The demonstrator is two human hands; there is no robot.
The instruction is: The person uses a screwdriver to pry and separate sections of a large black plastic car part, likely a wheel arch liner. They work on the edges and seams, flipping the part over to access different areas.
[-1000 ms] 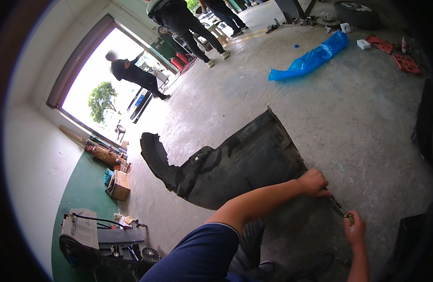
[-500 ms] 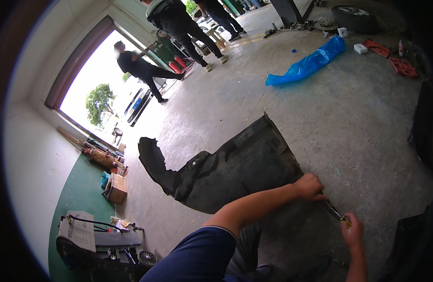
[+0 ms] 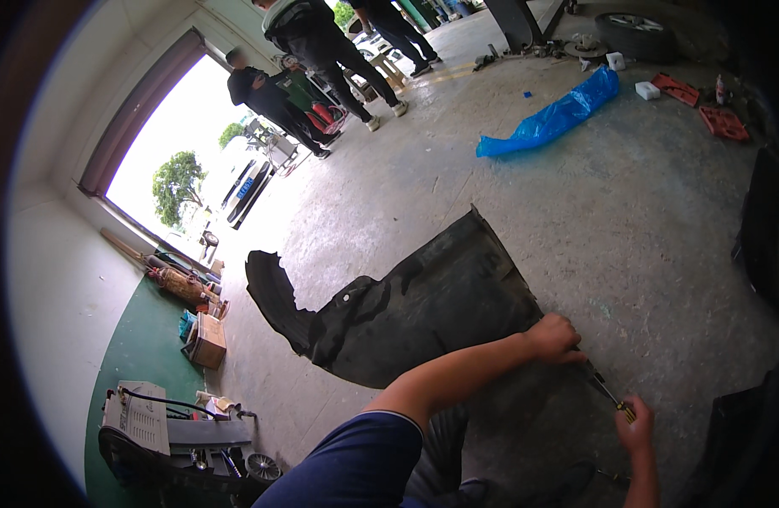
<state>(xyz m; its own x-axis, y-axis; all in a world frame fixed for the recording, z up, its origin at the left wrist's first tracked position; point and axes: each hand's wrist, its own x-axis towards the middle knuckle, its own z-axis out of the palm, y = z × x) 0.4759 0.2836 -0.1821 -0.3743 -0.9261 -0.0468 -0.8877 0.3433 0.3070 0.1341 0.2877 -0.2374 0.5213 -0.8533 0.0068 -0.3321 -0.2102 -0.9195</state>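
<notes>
A dark, scuffed car fender panel (image 3: 440, 296) lies across the floor in front of me, its curved end to the left. My left hand (image 3: 556, 339) is closed on the panel's right edge, and that forearm crosses over its near side. My right hand (image 3: 635, 423), lower right, is closed around the yellow-and-black handle of a screwdriver (image 3: 624, 408). The shaft slants up and left to the panel's edge, just below my left hand. Whether the tip is under the edge or only against it, I cannot tell.
A blue plastic bag (image 3: 558, 114) lies beyond the panel. Red tool cases (image 3: 723, 123) and a tyre (image 3: 635, 32) are at the far right. Dark parts (image 3: 762, 229) stand at the right rim. A welding machine (image 3: 140, 419) is lower left. Several people stand at the back.
My right hand and the screwdriver handle have shifted slightly downward. The left hand keeps its hold on the panel. In the background, a person has moved to the right.
</notes>
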